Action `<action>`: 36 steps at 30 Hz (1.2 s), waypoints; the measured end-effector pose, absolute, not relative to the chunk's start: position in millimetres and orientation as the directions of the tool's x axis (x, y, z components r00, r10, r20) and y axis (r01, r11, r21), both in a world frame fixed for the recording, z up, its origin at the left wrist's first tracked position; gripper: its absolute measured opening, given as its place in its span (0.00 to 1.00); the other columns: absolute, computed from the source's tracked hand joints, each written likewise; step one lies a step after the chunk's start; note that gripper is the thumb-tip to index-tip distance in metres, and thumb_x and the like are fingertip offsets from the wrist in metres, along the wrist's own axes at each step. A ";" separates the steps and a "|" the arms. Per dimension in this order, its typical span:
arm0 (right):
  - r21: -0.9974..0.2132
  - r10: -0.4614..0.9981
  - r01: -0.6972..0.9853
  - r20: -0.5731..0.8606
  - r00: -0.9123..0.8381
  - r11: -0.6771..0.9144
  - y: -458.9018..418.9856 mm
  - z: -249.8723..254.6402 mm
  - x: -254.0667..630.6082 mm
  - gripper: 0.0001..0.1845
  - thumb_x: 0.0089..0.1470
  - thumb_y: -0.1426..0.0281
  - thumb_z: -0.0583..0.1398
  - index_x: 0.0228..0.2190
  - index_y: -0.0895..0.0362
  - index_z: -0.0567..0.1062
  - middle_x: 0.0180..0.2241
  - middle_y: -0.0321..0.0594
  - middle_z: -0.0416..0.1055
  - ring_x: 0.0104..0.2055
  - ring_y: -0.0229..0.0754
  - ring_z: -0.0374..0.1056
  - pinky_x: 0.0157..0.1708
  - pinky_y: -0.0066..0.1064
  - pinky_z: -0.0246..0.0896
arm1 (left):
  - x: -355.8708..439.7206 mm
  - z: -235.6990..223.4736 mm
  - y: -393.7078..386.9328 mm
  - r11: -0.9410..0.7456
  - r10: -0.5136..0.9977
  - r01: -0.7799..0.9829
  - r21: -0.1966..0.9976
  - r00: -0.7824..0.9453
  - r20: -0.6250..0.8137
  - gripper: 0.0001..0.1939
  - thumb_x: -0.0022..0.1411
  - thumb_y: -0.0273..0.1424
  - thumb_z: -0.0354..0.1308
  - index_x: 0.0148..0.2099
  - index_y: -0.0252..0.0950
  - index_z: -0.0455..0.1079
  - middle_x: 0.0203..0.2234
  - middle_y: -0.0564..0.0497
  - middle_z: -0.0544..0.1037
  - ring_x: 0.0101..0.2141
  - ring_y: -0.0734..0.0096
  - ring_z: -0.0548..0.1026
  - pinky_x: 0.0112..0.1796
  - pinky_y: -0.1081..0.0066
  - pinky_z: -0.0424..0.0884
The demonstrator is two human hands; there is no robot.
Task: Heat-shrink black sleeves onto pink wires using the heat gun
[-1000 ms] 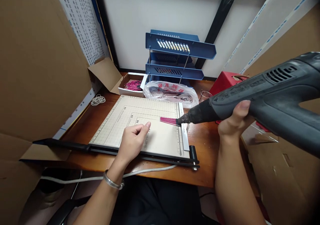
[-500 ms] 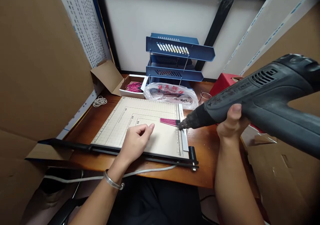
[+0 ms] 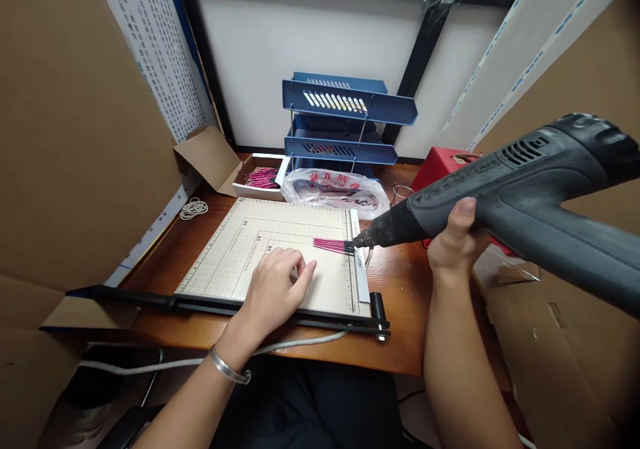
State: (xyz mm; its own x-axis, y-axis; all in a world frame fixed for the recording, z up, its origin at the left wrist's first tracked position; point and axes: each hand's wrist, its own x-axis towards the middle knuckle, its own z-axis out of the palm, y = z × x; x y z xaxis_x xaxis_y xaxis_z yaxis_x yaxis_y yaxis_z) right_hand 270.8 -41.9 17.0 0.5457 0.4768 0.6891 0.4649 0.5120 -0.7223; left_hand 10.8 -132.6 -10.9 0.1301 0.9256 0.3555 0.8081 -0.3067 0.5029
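My right hand (image 3: pixel 453 239) is closed around the barrel of a dark grey heat gun (image 3: pixel 505 199). The gun's nozzle points at the black-tipped end of a small bundle of pink wires (image 3: pixel 331 245) lying on the beige paper-cutter board (image 3: pixel 240 256). My left hand (image 3: pixel 277 288) rests on the board just left of the bundle, fingers loosely curled with the fingertips pressed down; whether they pin anything is not clear. A metal bracelet sits on that wrist.
The cutter's black blade arm (image 3: pixel 200 300) lies along the board's near edge. Behind are a white box of pink wires (image 3: pixel 260 177), a clear plastic bag (image 3: pixel 335 190), a blue tiered tray (image 3: pixel 345 126), a red box (image 3: pixel 440 164), rubber bands (image 3: pixel 193 208). Cardboard walls stand on both sides.
My left hand slid a little toward the pink bundle and its fingers spread flatter on the board. The heat gun stayed aimed at the bundle's tip; the view shifted slightly.
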 end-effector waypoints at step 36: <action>-0.748 0.594 0.443 0.663 0.455 0.495 -38.6 -5.3 264.1 0.38 0.61 0.44 0.54 0.63 0.53 0.70 0.67 0.44 0.63 0.73 0.53 0.52 0.74 0.56 0.38 | -34.8 -10.3 -143.9 -0.156 0.955 0.746 0.647 -0.053 0.291 0.28 0.70 0.45 0.51 0.22 0.38 0.48 0.17 0.57 0.52 0.22 0.75 0.54 0.27 0.70 0.52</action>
